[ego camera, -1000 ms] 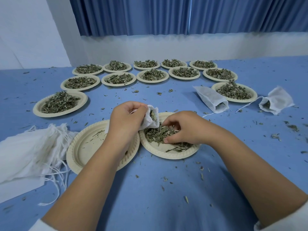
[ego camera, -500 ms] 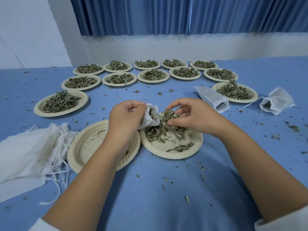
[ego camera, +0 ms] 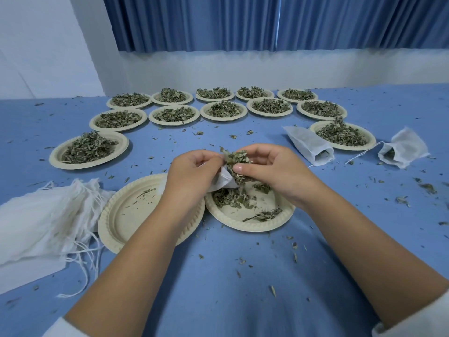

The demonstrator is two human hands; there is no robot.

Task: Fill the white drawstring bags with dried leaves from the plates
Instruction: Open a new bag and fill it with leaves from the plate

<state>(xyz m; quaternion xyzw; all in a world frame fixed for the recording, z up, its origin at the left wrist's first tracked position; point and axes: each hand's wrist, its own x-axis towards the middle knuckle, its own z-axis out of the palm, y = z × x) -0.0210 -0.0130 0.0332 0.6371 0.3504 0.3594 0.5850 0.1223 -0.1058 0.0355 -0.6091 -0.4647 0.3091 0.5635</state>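
Bag [ego camera: 222,182] sits at the centre of the frame, gripped near its mouth by the left hand [ego camera: 194,171], fingers curled round the cloth. It is held just above the far rim of the working plate [ego camera: 233,222]. The right hand [ego camera: 272,166] pinches a clump [ego camera: 237,160] of dried leaves between thumb and fingers, right at the bag's opening.

From where I stand this is mid-fill, with a pinch about to go in. The next move calls for the mouth to be kept spread and the clump pushed well inside before the fingers let go, or bits will drop back onto the plate or the table [ego camera: 243,288].

I count fourteen plates: twelve full plates [ego camera: 97,165] in an arc across the upper middle, the working plate partly emptied, and a bare plate [ego camera: 126,215] touching it on the left. Two filled bags [ego camera: 307,147] lie at the right. A heap [ego camera: 36,222] of empty ones at lower left is too bunched to count.
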